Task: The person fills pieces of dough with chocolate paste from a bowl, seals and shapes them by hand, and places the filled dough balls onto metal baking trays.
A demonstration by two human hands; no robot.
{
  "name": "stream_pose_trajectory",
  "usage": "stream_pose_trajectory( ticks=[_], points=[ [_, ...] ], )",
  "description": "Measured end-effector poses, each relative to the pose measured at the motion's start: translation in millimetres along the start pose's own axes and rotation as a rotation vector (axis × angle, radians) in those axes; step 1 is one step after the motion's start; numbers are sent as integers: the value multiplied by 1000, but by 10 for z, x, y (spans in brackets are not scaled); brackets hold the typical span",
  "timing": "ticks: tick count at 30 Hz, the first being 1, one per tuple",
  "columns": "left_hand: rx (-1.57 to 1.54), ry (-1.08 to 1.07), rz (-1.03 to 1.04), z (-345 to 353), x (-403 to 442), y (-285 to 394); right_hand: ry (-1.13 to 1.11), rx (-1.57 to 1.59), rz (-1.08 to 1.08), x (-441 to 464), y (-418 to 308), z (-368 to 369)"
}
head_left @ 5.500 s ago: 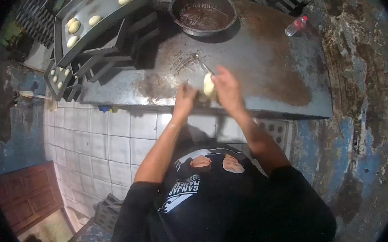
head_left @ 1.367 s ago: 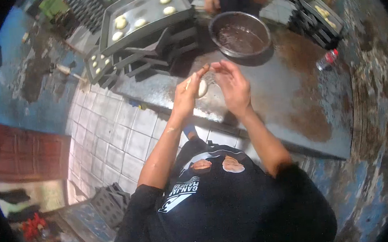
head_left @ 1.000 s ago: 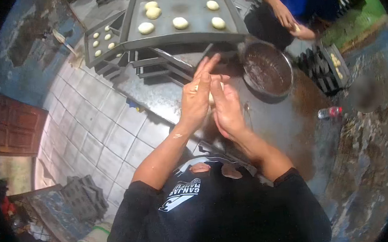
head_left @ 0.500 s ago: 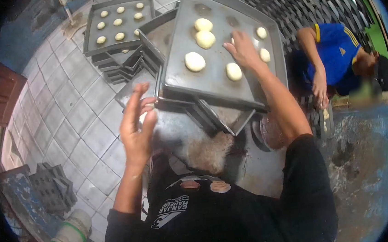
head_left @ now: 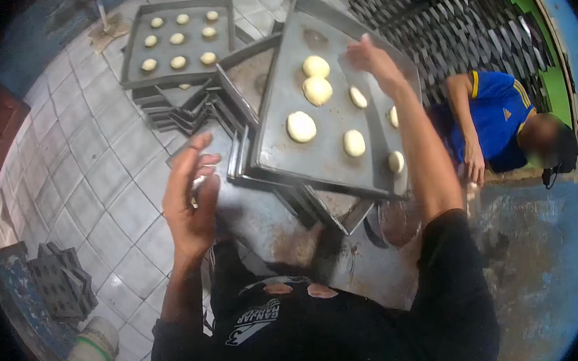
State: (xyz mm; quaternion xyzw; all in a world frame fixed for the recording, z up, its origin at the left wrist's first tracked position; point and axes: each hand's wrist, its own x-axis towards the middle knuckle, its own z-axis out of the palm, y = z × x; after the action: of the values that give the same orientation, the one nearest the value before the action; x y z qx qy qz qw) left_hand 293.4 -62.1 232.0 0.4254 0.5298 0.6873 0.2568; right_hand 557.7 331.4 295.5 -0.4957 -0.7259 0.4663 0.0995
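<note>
A dark metal baking tray (head_left: pixel 278 140) lies tilted on top of a stack, with several pale dough balls (head_left: pixel 301 126) on it. Two of them touch near the middle. A smaller oval dough ball (head_left: pixel 358 97) sits to their right. Over the tray's far right part is my right hand (head_left: pixel 376 66), fingers stretched and a little blurred, holding nothing that I can see. My left hand (head_left: pixel 189 206) is raised beside the tray's left edge, fingers loosely curved around a pale lump that looks like dough, mostly hidden by the hand.
Another tray (head_left: pixel 178 52) of dough balls tops a stack at the back left. A person in a blue shirt (head_left: pixel 496 111) works at the right. Behind them stand many stacked dark trays (head_left: pixel 475 33). A moulded pan (head_left: pixel 61 283) and a round container (head_left: pixel 88 356) are at lower left.
My right hand has let go of a dough ball on the tray and moved up and away from it. The whole view has shifted, so the trays appear lower.
</note>
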Motion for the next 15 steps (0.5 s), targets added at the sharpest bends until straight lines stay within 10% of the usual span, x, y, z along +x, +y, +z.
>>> stream_pose_trajectory(
  ticks=[6, 15],
  points=[
    [47, -56, 10, 70, -182, 276, -52, -261, -132, -126, -580, 563],
    [-457, 18, -42, 1281, -701, 918, 611, -167, -690, -2659, -766, 848]
  ],
)
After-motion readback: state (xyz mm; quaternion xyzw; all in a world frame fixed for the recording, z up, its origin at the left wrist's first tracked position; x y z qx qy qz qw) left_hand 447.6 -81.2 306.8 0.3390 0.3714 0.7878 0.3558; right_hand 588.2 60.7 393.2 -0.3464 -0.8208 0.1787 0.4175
